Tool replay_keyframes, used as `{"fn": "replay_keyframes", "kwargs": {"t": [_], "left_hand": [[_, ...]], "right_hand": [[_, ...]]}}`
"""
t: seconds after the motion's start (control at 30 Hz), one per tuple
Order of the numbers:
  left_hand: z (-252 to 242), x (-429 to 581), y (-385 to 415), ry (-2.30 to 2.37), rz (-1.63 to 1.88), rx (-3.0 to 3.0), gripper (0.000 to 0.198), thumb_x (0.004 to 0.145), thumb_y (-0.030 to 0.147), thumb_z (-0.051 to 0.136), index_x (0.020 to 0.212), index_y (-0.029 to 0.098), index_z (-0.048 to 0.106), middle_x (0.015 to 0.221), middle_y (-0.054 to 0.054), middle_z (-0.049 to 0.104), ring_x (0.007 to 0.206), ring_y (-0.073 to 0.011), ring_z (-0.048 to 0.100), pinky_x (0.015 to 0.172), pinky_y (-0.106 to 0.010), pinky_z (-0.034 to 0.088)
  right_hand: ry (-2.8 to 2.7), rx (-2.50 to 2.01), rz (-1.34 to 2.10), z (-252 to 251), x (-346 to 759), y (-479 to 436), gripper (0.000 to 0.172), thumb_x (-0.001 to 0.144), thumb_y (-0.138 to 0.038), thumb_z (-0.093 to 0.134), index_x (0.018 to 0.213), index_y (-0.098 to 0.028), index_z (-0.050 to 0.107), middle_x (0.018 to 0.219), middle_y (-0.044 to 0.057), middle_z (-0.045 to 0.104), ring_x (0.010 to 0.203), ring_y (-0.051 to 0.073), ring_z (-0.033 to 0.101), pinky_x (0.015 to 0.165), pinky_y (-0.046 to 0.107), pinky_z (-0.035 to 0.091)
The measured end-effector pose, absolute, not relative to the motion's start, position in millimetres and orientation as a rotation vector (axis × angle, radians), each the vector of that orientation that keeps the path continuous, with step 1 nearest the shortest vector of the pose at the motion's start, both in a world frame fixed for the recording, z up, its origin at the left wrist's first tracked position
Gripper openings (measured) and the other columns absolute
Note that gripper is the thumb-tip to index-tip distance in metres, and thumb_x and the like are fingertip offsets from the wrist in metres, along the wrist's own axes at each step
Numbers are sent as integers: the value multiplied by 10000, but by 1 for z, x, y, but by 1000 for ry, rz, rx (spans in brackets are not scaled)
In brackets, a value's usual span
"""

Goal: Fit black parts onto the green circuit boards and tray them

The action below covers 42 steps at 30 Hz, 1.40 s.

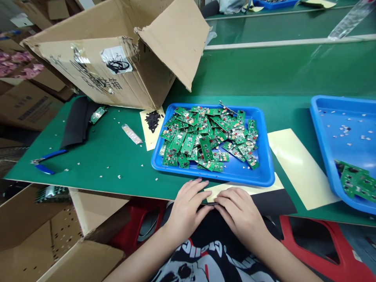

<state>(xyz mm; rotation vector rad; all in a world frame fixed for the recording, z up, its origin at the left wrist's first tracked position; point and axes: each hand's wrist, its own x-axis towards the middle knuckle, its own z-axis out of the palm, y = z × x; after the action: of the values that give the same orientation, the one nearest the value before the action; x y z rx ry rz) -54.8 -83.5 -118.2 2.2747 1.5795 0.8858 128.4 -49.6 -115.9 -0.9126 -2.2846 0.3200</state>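
Observation:
My left hand (188, 207) and my right hand (239, 215) lie close together at the front edge of the green bench mat (100, 156). Their fingertips rest on a cream paper sheet (235, 190) that lies over a black sheet (273, 203). A thin dark edge shows between my hands, and I cannot tell whether they grip it. Just beyond my fingers, a blue plastic tray (211, 178) holds a heap of several green circuit boards (202, 137). Neither hand touches the tray.
A large open cardboard box (88, 66) lies tipped at the back left. Blue-handled pliers (47, 161) and a black foam strip (76, 121) lie on the left. A second blue tray (319, 133) with green boards (355, 182) stands on the right.

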Motion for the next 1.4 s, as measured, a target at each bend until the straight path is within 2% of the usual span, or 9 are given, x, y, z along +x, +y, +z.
{"fn": "replay_keyframes", "kwargs": {"t": [0.13, 0.23, 0.33, 0.47, 0.6, 0.73, 0.9, 1.23, 1.4], "left_hand": [[-111, -58, -86, 1563, 887, 2243, 173, 906, 302, 598, 1000, 181, 677, 1187, -145, 682, 1135, -290, 636, 940, -487, 541], [-100, -60, -90, 1689, 1026, 1919, 177, 869, 317, 640, 932, 153, 659, 971, -127, 691, 889, -221, 680, 737, -340, 593], [-91, -58, -92, 1606, 963, 1614, 96, 868, 237, 618, 819, 164, 656, 771, -45, 673, 686, -140, 647, 590, -215, 542], [-85, -45, -90, 1497, 891, 1352, 142, 852, 205, 605, 928, 143, 707, 872, -80, 717, 763, -147, 672, 672, -212, 546], [-85, -35, -90, 1470, 898, 1118, 162, 821, 242, 622, 789, 111, 711, 805, -96, 712, 737, -152, 664, 691, -216, 535], [-86, -35, -94, 1454, 891, 1024, 166, 781, 245, 638, 807, 101, 715, 786, -86, 690, 683, -134, 623, 674, -221, 524], [-89, -37, -99, 1470, 867, 1017, 158, 765, 217, 632, 819, 103, 727, 760, -65, 662, 665, -120, 597, 677, -215, 509], [-89, -36, -97, 1555, 798, 1008, 176, 735, 240, 660, 806, 108, 753, 637, 4, 581, 518, -60, 467, 528, -161, 395], [-87, -37, -95, 1518, 759, 916, 162, 697, 212, 656, 771, 94, 738, 535, 55, 503, 450, -30, 398, 513, -151, 369]], "right_hand": [[-2248, -912, 370, -111, 131, -49, 102, 913, -113, 544, 895, -164, 630, 805, 50, 661, 768, 170, 595, 697, 318, 498], [-2201, -913, 395, -108, 133, -51, 87, 907, -107, 555, 930, -160, 620, 834, 58, 663, 804, 174, 594, 741, 333, 504], [-2161, -933, 434, -107, 134, -54, 108, 905, -102, 552, 952, -170, 620, 851, 60, 665, 829, 182, 599, 762, 350, 506], [-2166, -961, 515, -109, 139, -58, 131, 904, -126, 562, 988, -194, 634, 874, 55, 673, 839, 188, 617, 778, 364, 500], [-2207, -961, 544, -114, 146, -59, 133, 918, -210, 567, 1027, -189, 640, 912, 62, 671, 866, 192, 612, 815, 356, 473], [-2250, -928, 602, -119, 147, -55, 178, 945, -265, 523, 1049, -197, 650, 959, 61, 668, 890, 186, 615, 823, 340, 465], [-2308, -852, 655, -117, 142, -50, 177, 963, -294, 496, 983, -214, 652, 912, 32, 672, 838, 157, 626, 800, 311, 469], [-2380, -674, 623, -120, 146, -37, 256, 983, -370, 452, 965, -222, 661, 881, 20, 673, 824, 130, 651, 813, 243, 497], [-2309, -580, 642, -118, 143, -32, 187, 952, -326, 516, 920, -223, 669, 818, 22, 689, 739, 128, 672, 692, 211, 538]]}}
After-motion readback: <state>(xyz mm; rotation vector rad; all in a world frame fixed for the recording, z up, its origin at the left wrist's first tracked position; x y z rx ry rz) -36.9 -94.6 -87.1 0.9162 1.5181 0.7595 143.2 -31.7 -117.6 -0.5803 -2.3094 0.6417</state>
